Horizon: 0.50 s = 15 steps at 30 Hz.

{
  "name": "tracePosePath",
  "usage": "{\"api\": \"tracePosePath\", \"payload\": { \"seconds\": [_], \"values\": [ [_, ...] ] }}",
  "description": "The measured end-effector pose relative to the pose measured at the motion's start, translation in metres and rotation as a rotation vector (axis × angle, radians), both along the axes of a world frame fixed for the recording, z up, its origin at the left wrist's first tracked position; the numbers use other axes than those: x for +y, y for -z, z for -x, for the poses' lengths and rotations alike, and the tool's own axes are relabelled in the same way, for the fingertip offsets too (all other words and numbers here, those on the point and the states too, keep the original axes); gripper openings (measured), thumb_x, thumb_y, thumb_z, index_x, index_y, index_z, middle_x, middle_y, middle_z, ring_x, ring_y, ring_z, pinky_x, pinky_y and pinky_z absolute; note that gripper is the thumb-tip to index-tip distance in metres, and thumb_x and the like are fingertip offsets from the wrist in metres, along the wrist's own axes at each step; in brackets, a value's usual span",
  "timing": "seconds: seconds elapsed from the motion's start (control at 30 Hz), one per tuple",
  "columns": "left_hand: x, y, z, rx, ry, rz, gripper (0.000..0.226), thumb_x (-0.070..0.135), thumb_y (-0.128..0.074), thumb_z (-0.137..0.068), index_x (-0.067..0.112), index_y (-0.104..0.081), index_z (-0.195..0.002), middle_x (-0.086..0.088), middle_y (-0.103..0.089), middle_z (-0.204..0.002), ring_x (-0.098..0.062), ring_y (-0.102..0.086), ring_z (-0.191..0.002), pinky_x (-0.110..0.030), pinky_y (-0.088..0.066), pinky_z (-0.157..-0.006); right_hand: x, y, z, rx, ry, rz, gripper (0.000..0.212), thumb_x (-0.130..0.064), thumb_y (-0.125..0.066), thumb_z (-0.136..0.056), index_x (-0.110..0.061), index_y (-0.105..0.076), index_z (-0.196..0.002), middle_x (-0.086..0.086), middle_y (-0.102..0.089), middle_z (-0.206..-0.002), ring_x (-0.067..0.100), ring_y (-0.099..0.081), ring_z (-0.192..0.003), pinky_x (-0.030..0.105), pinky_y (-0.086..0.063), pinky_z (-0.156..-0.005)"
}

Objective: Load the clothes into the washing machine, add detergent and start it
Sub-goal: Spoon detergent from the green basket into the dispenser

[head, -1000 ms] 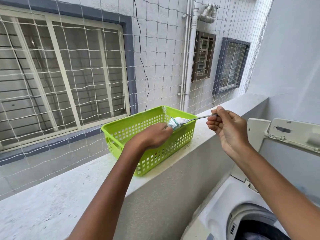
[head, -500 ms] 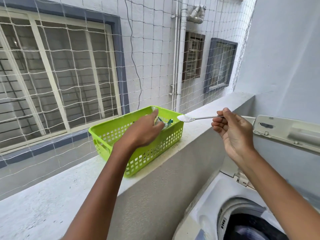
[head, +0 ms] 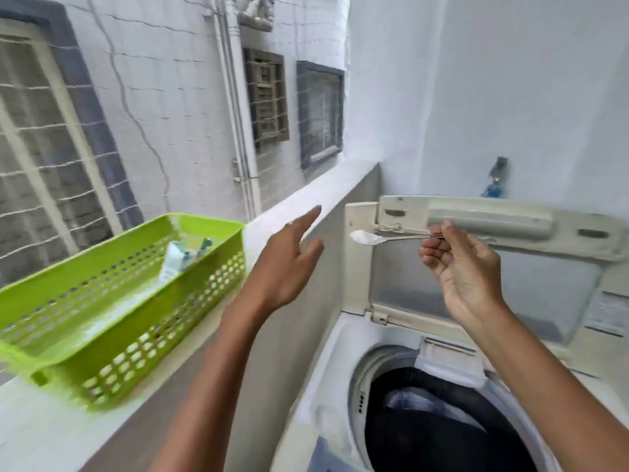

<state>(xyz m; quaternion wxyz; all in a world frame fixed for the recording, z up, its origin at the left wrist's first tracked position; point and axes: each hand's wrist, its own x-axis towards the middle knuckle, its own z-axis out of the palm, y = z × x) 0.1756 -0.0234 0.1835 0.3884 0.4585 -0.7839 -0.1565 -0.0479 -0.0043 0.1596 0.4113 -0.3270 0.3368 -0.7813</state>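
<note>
Looking down from the head view, one view only:
Hands: two, both bare, with forearms reaching in from 6 o'clock.
Right hand (head: 464, 270): at 3 o'clock of centre, fingers curled, thumb and forefinger pinching the handle end of one spoon (head: 391, 238).
Spoon: one, metal, level, bowl pointing toward 9 o'clock and heaped with white detergent powder (head: 363, 236); it hangs in front of the raised lid, above the drum's 11 o'clock edge.
Left hand (head: 289, 264): near centre, fingers straight and spread, gripping nothing, hovering just off the ledge at 3 o'clock of the basket.
Basket (head: 112, 342): one, lime green, perforated, standing on the ledge at 8 o'clock.
Detergent packet (head: 175, 264): one, pale, leaning inside the basket at its far end; details blurred.
Washing machine (head: 326, 386): one, top-loading, at 5 o'clock, pressed close to the ledge wall.
Lid (head: 493, 267): one, folded upright at the back.
Clothes (head: 435, 424): dark and bluish fabric lying in the drum; pieces cannot be counted.
Ledge (head: 316, 202): one, white-topped, running from 7 o'clock toward 1 o'clock.
Windows (head: 320, 114): three on the far wall, behind one netting.
</note>
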Motion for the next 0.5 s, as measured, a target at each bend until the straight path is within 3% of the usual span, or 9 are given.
{"api": "tracePosePath", "payload": {
  "seconds": [0.13,0.27,0.5],
  "values": [
    [-0.019,0.041,0.045,0.143,0.208,-0.228,0.051,0.018,-0.046,-0.094,0.012,-0.038,-0.145,0.005,-0.037,-0.150,-0.004,-0.033,-0.138,-0.020,-0.022,-0.114,0.014,0.017,0.042,0.030,0.141,-0.052,0.020,-0.018,-0.054,-0.095,-0.005,-0.061,-0.082,-0.001,-0.064,-0.054,0.009,-0.060,-0.051,0.018,-0.051,-0.051],
    [-0.037,0.089,0.084,0.171,0.322,-0.422,0.049,0.005,-0.044,-0.097,0.011,-0.037,-0.145,0.003,-0.038,-0.150,-0.007,-0.036,-0.137,-0.026,-0.027,-0.115,0.024,0.041,0.074,0.044,0.242,-0.100,0.019,-0.019,-0.055,-0.093,-0.005,-0.061,-0.083,-0.001,-0.065,-0.056,0.009,-0.061,-0.052,0.018,-0.051,-0.052],
    [-0.055,0.154,0.139,0.136,0.397,-0.683,0.049,0.009,-0.042,-0.097,0.013,-0.037,-0.146,0.002,-0.039,-0.150,-0.006,-0.038,-0.135,-0.017,-0.027,-0.107,0.026,0.094,0.112,0.016,0.326,-0.210,0.043,-0.040,-0.068,-0.062,-0.004,-0.061,-0.085,-0.001,-0.066,-0.056,0.009,-0.063,-0.052,0.018,-0.052,-0.052]
  ]
}}
